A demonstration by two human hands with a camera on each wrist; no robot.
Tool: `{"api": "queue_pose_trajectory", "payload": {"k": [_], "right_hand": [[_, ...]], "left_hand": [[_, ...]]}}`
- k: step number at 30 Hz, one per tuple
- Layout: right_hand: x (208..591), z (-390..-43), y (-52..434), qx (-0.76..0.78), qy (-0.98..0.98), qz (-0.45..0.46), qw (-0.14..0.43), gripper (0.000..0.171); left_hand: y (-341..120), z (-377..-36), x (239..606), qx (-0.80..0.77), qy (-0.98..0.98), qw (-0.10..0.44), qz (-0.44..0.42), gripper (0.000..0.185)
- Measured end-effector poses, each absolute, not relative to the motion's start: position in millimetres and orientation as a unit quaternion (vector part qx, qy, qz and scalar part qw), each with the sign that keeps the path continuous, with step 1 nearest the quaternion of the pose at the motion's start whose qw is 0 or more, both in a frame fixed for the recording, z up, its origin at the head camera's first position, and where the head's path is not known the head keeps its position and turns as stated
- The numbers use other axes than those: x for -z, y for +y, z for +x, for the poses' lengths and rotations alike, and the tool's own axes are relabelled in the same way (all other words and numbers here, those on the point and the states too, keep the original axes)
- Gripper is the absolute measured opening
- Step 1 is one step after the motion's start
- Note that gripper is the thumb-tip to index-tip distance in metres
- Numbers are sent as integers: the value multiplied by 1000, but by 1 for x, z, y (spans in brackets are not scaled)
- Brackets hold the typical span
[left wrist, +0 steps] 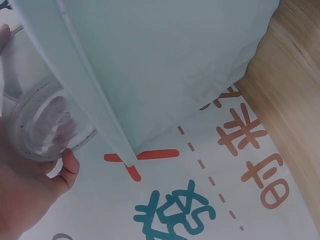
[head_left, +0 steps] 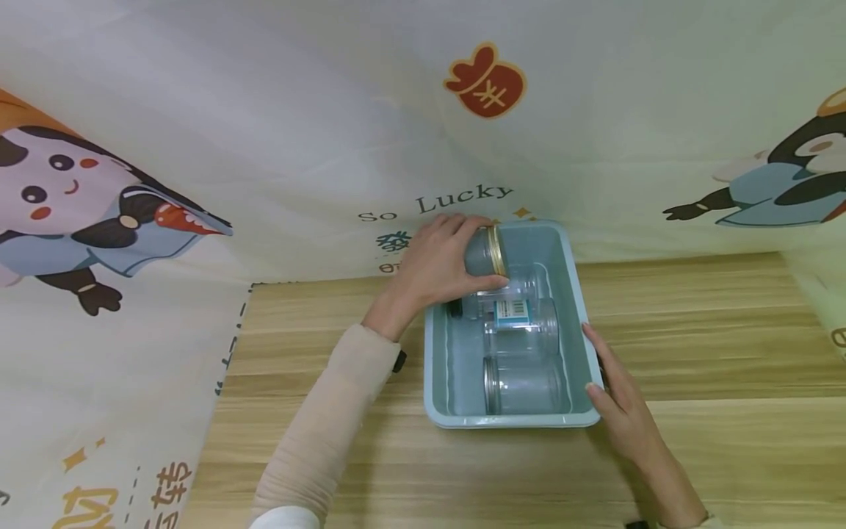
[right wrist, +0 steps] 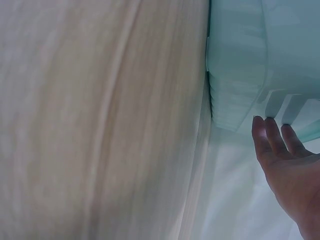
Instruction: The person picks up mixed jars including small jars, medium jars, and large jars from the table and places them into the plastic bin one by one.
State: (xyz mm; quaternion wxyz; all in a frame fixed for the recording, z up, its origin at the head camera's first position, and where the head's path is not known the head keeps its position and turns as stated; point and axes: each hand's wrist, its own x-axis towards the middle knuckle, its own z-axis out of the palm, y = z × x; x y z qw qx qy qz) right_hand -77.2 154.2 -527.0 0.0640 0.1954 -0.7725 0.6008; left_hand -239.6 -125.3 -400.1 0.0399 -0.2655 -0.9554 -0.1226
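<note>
Wood-grain bench [head_left: 694, 411], with a printed cartoon cloth [head_left: 297, 132] hung behind and draped over its left part. Landmark: pale blue plastic bin [head_left: 439, 367], sitting on the bench with its far end on the cloth.

Jar with a gold screw lid [head_left: 485, 251]: clear glass, lying sideways, lid pointing right, held just over the bin's far-left corner. Left hand [head_left: 436, 268] grips it, fingers wrapped over the top and thumb underneath. Left wrist view shows the jar's glass base [left wrist: 42, 125] pressed into the palm, with the bin's outer wall [left wrist: 150, 60] right beside it.

Inside the bin, far to near:
- clear jar [head_left: 522, 283] lying at the far end, just under the held one
- jar with a blue-and-white label [head_left: 518, 323] in the middle, on its side
- unlabelled clear jar [head_left: 522, 386] at the near end, on its side, metal-rimmed mouth facing left

The three lie close together; can't tell whether they touch.

Right hand [head_left: 617, 400] rests flat against the outside of the bin's right wall near the near corner, fingers straight, holding nothing. Right wrist view: fingertips [right wrist: 272, 132] sit at the bin's ribbed rim [right wrist: 235, 90].

Cloth print: "So Lucky" text [head_left: 436, 204] just behind the bin, cartoon figure [head_left: 79, 213] far left of it, another [head_left: 786, 176] far right.
</note>
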Motion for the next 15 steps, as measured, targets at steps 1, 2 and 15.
{"api": "queue_pose_trajectory", "payload": {"k": [1,2,15], "right_hand": [[527,-77,154,-600,-773,195,64,67],[526,-77,154,-599,-774,194,63,67],[523,-77,153,-592,-781,187,63,66]], "left_hand": [[-124,-240,400,119,-956,37,-265,94],[-123,-240,399,115,-957,33,-264,95],[-116,-238,394,80,-966,-8,-246,93]]}}
